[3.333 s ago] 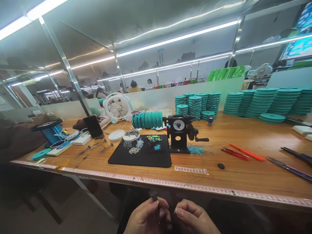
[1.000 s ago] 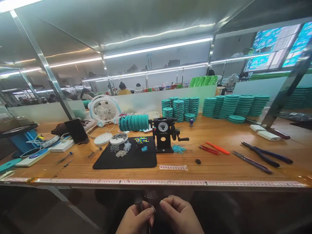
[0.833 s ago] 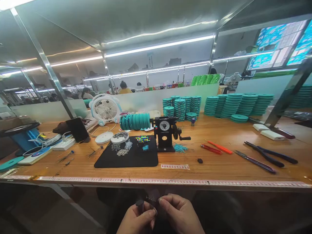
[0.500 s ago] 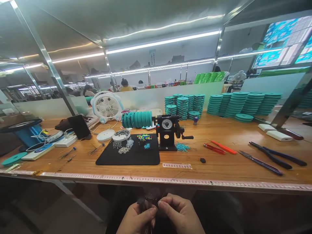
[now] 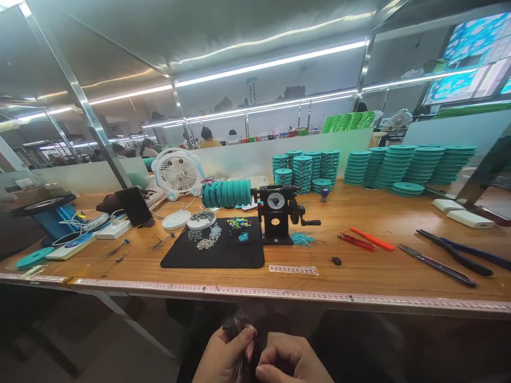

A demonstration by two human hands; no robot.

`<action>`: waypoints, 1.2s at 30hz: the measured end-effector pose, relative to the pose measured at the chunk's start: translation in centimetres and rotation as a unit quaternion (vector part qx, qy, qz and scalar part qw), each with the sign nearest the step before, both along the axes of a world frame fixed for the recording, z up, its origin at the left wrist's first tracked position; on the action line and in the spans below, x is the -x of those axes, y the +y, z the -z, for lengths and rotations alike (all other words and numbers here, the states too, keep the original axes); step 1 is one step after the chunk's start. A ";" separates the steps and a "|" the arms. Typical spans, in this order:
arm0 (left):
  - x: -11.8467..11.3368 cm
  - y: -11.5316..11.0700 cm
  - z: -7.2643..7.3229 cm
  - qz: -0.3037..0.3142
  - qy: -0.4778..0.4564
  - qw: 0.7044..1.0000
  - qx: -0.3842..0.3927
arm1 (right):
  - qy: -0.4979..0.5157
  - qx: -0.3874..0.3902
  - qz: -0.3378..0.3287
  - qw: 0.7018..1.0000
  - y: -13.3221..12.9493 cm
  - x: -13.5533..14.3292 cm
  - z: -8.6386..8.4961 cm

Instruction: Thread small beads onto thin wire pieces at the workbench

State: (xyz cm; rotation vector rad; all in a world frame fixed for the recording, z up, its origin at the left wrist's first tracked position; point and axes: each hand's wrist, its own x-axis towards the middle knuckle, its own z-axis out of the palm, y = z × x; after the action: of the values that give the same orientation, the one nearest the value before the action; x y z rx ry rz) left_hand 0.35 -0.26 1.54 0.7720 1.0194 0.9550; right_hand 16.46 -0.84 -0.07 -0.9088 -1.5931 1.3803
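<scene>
A: How is the tabletop (image 5: 379, 205) finished?
B: Glossy wood grain noted. Mat (image 5: 223, 259) seen as matt, smooth.
A: And the stacked spools (image 5: 396, 166)?
B: Smooth plastic, by look; frame post (image 5: 81, 97) recorded as shiny metal.

1. A workshop: I am at my wooden bench (image 5: 371, 207), a measuring tape (image 5: 279, 295) fixed along its front edge.
2. In front of me stands a hand-cranked machine (image 5: 275, 232) with a round dial, near stacks of teal spools (image 5: 303, 173).
3. Loose coloured beads (image 5: 238, 223) lie on my black mat (image 5: 211, 259); pliers (image 5: 447, 242) rest toward the right.
4. Beyond the frosted partition (image 5: 239, 162), other people (image 5: 209, 142) are seen across the room, beneath long strip lights (image 5: 271, 64).
</scene>
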 end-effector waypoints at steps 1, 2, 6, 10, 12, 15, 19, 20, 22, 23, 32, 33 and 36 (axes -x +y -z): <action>-0.1 0.0 0.1 -0.002 -0.007 1.000 -0.008 | 0.011 0.010 0.025 1.000 0.1 -0.1 -0.2; -0.2 0.0 0.2 -0.004 -0.011 1.000 -0.018 | 0.018 0.022 0.061 0.998 0.2 -0.1 -0.4; -0.6 -0.3 0.6 0.027 0.049 0.996 -0.070 | 0.041 0.076 0.147 0.985 0.6 0.0 -1.3; -0.6 -0.5 0.5 0.042 0.065 0.993 -0.091 | 0.065 0.073 0.128 0.987 0.7 0.1 -1.5; -0.5 -0.6 0.5 0.038 0.065 0.993 -0.091 | 0.056 0.056 0.127 0.989 0.7 0.1 -1.2; -0.2 -0.5 0.6 0.047 0.072 0.994 -0.074 | 0.037 0.046 0.118 0.991 0.7 0.2 -0.8; 0.1 -0.3 0.7 0.050 0.072 0.995 -0.049 | 0.024 0.046 0.117 0.992 0.7 0.1 -0.5; 0.1 -0.2 0.6 0.049 0.078 0.995 -0.049 | 0.020 0.043 0.114 0.992 0.6 0.1 -0.5; 0.0 -0.2 0.3 0.050 0.091 0.993 -0.051 | 0.009 0.034 0.108 0.994 0.6 0.0 -0.6; 0.0 -0.2 0.2 0.053 0.094 0.993 -0.050 | 0.004 0.030 0.105 0.994 0.6 0.0 -0.6; 0.2 0.0 0.4 0.019 0.069 0.997 -0.040 | 0.049 0.083 0.074 0.993 0.7 -0.2 -0.7; 0.3 0.0 0.5 0.015 0.066 0.997 -0.038 | 0.060 0.099 0.059 0.992 0.8 -0.3 -0.6; 0.4 0.1 0.5 0.011 0.044 0.999 -0.030 | 0.116 0.118 -0.013 0.986 0.9 -0.1 -0.2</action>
State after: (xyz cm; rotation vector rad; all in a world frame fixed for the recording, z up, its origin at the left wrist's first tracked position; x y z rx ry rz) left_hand -0.05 -0.19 1.07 0.8805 1.0604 0.9433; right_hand 16.60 0.09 0.14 -0.8305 -1.2906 1.6541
